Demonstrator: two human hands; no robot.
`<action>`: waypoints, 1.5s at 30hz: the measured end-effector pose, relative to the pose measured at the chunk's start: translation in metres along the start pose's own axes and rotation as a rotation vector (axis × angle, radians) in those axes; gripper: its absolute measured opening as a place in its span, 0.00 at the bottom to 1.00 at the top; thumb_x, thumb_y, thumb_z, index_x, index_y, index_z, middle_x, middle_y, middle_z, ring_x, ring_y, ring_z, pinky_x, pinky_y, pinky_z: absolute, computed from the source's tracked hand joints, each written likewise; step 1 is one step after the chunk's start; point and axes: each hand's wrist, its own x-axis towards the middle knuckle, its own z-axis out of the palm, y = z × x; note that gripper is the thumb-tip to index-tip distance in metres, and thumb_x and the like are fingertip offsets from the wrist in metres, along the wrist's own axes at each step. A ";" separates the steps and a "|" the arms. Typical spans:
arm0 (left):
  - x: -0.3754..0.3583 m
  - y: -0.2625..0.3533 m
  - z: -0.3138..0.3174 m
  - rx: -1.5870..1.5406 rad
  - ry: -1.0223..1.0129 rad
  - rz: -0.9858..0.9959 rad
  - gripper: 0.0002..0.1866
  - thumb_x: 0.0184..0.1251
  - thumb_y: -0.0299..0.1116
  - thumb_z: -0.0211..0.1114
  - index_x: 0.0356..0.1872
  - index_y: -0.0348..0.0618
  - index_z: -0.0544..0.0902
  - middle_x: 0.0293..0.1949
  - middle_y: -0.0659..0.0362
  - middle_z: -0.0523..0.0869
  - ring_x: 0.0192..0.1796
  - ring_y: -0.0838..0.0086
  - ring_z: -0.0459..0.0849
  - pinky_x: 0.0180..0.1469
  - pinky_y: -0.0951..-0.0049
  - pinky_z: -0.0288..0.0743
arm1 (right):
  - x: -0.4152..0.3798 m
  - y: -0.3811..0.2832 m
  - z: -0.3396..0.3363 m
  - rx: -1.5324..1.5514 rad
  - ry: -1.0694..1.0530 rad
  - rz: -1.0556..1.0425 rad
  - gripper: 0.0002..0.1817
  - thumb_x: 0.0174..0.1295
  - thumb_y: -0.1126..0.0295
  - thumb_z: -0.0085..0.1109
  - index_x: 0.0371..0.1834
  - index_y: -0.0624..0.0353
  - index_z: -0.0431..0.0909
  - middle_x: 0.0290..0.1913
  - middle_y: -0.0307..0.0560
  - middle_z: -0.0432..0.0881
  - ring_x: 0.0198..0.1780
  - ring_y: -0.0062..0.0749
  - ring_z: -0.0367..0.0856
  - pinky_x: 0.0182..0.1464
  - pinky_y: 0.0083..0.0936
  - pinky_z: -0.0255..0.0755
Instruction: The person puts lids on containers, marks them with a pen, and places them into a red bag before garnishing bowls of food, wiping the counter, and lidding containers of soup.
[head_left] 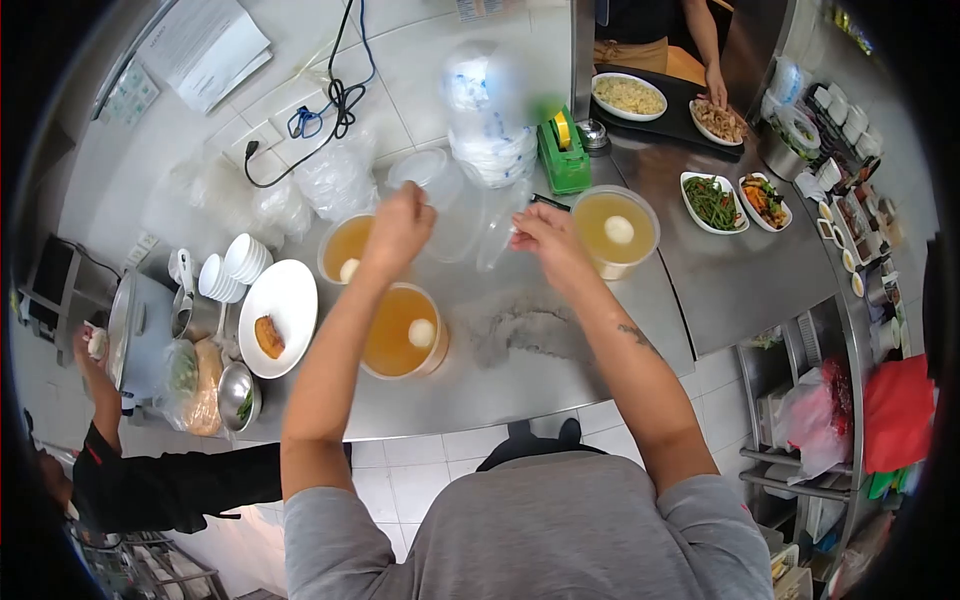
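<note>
My left hand (400, 230) is closed, fingers curled in, above a tub of amber broth (345, 243) with a round white piece in it. What those fingers grip, if anything, is hidden. With thumb and fingertips, my right hand (550, 243) pinches thin clear plastic (495, 238), which looks like a bag. Just right of that hand is a second broth tub (618, 262) holding a white ball. A third tub (405, 345) sits nearer me, below my left wrist. Clear round lids (420, 172) lie beyond my left hand.
Clear bags (340, 175), a green tape dispenser (564, 155) and a bell (593, 135) line the back. A white plate (290, 345) and bowls (245, 260) stand left. Green beans (711, 205) sit right. One co-worker's hand (715, 90) touches a dish; another person (150, 475) stands left.
</note>
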 end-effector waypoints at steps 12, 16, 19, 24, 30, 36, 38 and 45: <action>-0.049 0.022 -0.033 0.227 -0.126 0.487 0.15 0.42 0.17 0.61 0.34 0.37 0.72 0.31 0.51 0.71 0.36 0.57 0.73 0.37 0.62 0.69 | -0.018 -0.060 -0.121 -0.050 0.510 -0.266 0.09 0.62 0.73 0.53 0.43 0.63 0.75 0.33 0.41 0.80 0.29 0.20 0.76 0.35 0.15 0.71; -0.083 0.029 -0.046 0.299 -0.189 0.469 0.15 0.41 0.19 0.62 0.34 0.37 0.72 0.32 0.52 0.71 0.36 0.58 0.73 0.37 0.62 0.70 | 0.000 -0.064 -0.156 -0.300 0.593 -0.193 0.11 0.64 0.71 0.54 0.46 0.63 0.77 0.33 0.36 0.79 0.31 0.14 0.73 0.34 0.10 0.66; -0.113 0.033 -0.046 0.372 -0.239 0.473 0.15 0.41 0.21 0.63 0.34 0.37 0.73 0.32 0.52 0.72 0.36 0.59 0.73 0.39 0.62 0.70 | 0.018 -0.061 -0.174 -0.376 0.494 -0.156 0.11 0.65 0.71 0.52 0.47 0.63 0.77 0.34 0.35 0.79 0.33 0.14 0.73 0.36 0.11 0.65; -0.150 0.036 -0.033 0.460 -0.328 0.270 0.15 0.42 0.21 0.62 0.36 0.37 0.73 0.34 0.50 0.73 0.38 0.56 0.73 0.41 0.59 0.70 | 0.050 -0.044 -0.203 -0.412 0.299 -0.046 0.12 0.66 0.71 0.51 0.48 0.64 0.77 0.38 0.40 0.81 0.39 0.20 0.77 0.43 0.15 0.69; -0.140 0.066 -0.012 0.450 -0.277 0.013 0.15 0.52 0.25 0.63 0.41 0.35 0.74 0.39 0.47 0.75 0.43 0.52 0.75 0.45 0.59 0.70 | 0.066 -0.035 -0.208 -0.453 0.172 0.027 0.10 0.64 0.73 0.54 0.44 0.66 0.79 0.39 0.42 0.82 0.41 0.20 0.78 0.45 0.15 0.71; -0.044 0.123 0.089 -0.018 -0.040 -0.064 0.14 0.64 0.34 0.58 0.49 0.44 0.75 0.45 0.49 0.76 0.42 0.51 0.78 0.42 0.58 0.73 | 0.064 -0.041 -0.200 -0.530 0.114 0.045 0.09 0.62 0.73 0.55 0.42 0.64 0.81 0.36 0.41 0.83 0.36 0.18 0.78 0.40 0.15 0.70; -0.002 0.125 0.140 -0.071 -0.008 -0.049 0.14 0.66 0.38 0.55 0.50 0.45 0.74 0.41 0.48 0.76 0.40 0.51 0.79 0.40 0.56 0.75 | 0.066 -0.039 -0.202 -0.570 0.083 0.065 0.09 0.63 0.72 0.55 0.43 0.64 0.80 0.38 0.40 0.83 0.38 0.18 0.78 0.41 0.14 0.70; 0.041 0.116 0.212 0.052 -0.106 -0.091 0.23 0.56 0.24 0.52 0.55 0.50 0.76 0.49 0.46 0.78 0.41 0.53 0.82 0.41 0.58 0.77 | 0.065 -0.028 -0.203 -0.528 0.076 -0.043 0.07 0.61 0.75 0.55 0.39 0.60 0.82 0.34 0.36 0.82 0.36 0.16 0.77 0.38 0.15 0.70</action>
